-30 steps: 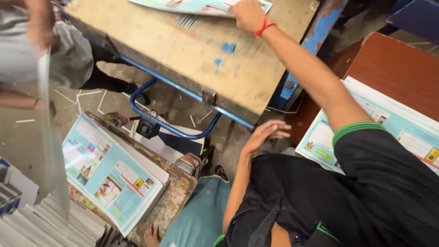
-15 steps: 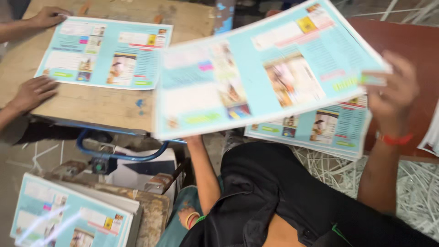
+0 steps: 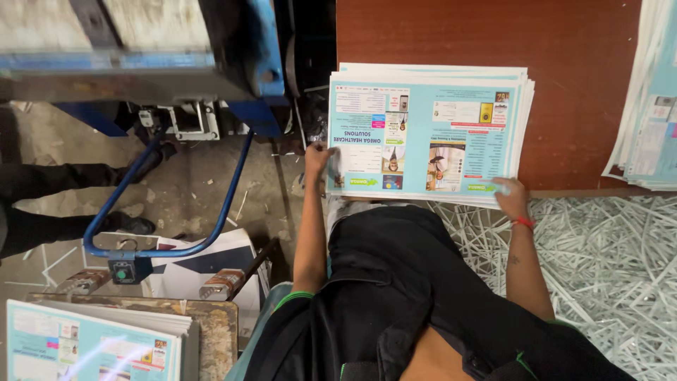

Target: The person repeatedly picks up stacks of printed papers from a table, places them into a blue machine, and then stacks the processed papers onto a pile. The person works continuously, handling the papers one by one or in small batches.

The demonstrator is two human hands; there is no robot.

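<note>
Paper trimmings [image 3: 606,261] littered the floor nearest. Left hand [image 3: 319,161] gripped the near-left edge of the printed sheet stack [image 3: 427,134]; right hand [image 3: 509,196] pinched its near-right corner. Stack lay flat on the red-brown counter [image 3: 486,35], second stack [image 3: 649,106] well apart at right.

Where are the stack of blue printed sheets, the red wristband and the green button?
Stack of light-blue printed paper sheets [image 3: 451,106], head view, top sheet's upper middle.
Red wristband [image 3: 523,223], head view, band on the right wrist.
Round green button [image 3: 121,274], head view, its face on the black box.
</note>
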